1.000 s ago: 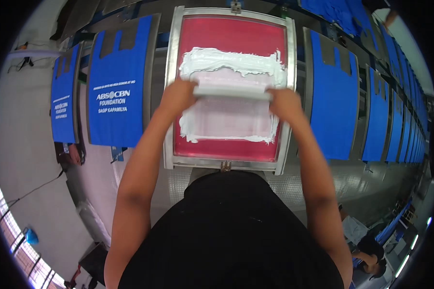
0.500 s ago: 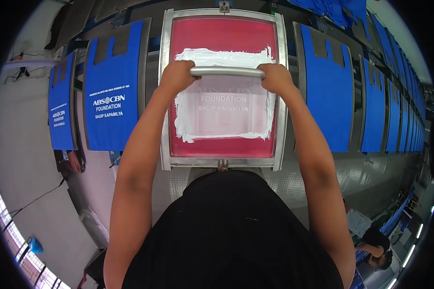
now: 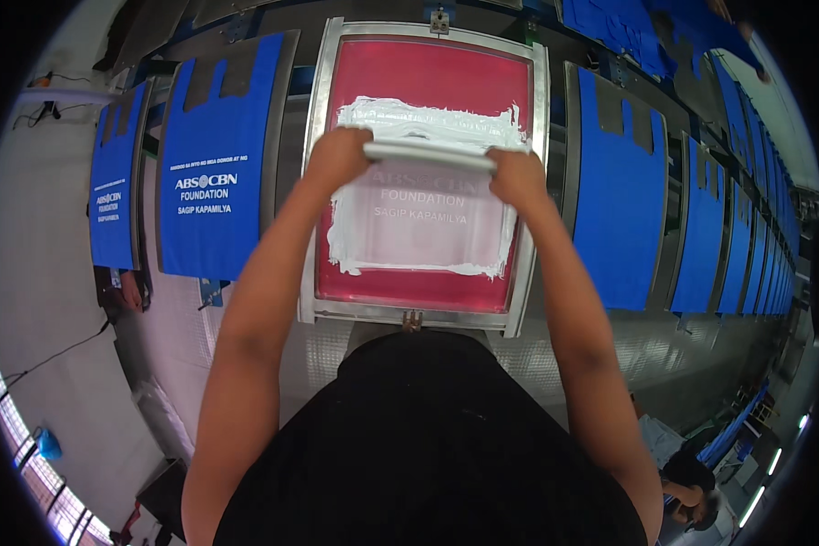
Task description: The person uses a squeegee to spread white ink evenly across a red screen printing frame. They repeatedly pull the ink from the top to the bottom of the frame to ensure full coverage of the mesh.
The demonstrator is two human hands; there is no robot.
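My left hand and my right hand are closed on the two ends of a silver squeegee bar, slightly blurred, lying across the upper part of a screen's printing area. The screen has an aluminium frame and red coating around a pale rectangle bearing faint lettering. Thick white ink forms a band beyond the bar and ragged edges down both sides and along the bottom.
Boards with blue fabric pieces line up on both sides, the left ones printed in white. More blue fabric lies at the top right. A co-worker bends at the lower right. A cable runs at the left.
The squeegee and both hands moved away from me up the screen between one and half a second ago. Since then they have come back slightly toward me.
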